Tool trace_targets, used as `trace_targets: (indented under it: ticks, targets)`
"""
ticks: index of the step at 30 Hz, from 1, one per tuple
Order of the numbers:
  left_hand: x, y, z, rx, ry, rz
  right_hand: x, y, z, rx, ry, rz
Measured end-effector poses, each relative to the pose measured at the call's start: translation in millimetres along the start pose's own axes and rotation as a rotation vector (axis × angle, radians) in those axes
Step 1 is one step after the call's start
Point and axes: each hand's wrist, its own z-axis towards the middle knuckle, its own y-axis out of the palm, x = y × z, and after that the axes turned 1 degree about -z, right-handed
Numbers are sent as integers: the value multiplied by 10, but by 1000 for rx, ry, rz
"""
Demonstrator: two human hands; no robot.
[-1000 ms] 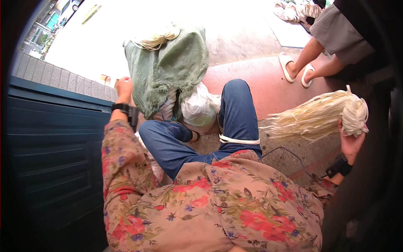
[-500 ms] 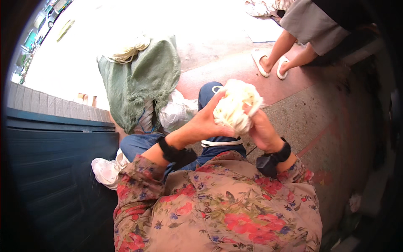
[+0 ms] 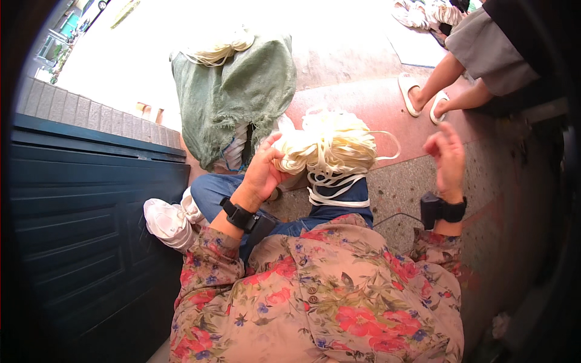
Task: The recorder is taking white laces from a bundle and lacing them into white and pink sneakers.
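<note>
And my right hand [image 3: 448,162], on the bundle [image 3: 344,145] half a second ago, is away now, empty, fingers loosely bent! Left hand [image 3: 262,172] alone pinches one end, over my jeans' [image 3: 212,190] right leg, strands spilling down. Beyond, the green sack [image 3: 236,88]; rightward, someone's sandals [image 3: 404,91].

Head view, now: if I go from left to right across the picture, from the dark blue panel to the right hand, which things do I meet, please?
Dark blue panel → left hand → bundle of cream strands → right hand.
</note>
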Motion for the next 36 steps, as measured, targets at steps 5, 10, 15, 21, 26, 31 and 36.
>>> trace_targets:
  ticks: [5,10,15,21,26,31,36]
  targets:
    - [-50,74,47,-153,12,-21,65,-62,5,135,-169,-105]
    - [-204,196,170,4,384,895,560,823,-271,-456,-132,-543]
    - [-140,307,247,156,454,1090,862,1337,-267,-232,-609,-795]
    - [205,788,237,6,499,659,847,755,212,-142,-433,-711]
    - [493,1198,163,-212,737,352,840,-543,843,171,-130,-310]
    - [636,1137,-7,-220,674,311,1111,-1567,817,401,192,-470]
    - [452,1011,-153,-206,500,540,1296,-1864,485,67,241,-1097]
